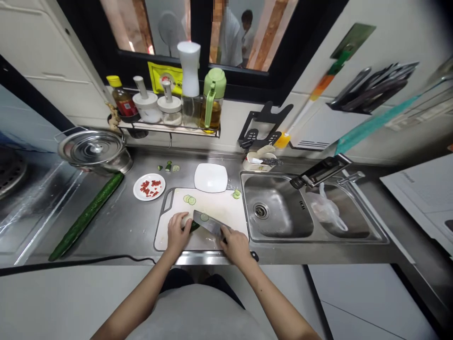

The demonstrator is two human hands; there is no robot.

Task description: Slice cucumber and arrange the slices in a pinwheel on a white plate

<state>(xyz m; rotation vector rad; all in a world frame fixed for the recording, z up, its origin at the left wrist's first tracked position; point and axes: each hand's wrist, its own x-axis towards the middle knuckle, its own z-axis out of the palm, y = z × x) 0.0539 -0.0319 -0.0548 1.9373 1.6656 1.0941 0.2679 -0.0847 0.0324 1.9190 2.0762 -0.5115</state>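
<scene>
One knife (210, 224) was clasped in my right hand (235, 244); just left of it, my left hand (179, 231) pinned the cucumber (194, 226). Slicing appeared underway; the next cut called for easing that hand back.

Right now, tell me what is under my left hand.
Part of a dark green cucumber piece shows beside your left hand, on the cutting board, next to the knife blade. The hand covers the rest of the piece, so its full length cannot be seen.
</scene>
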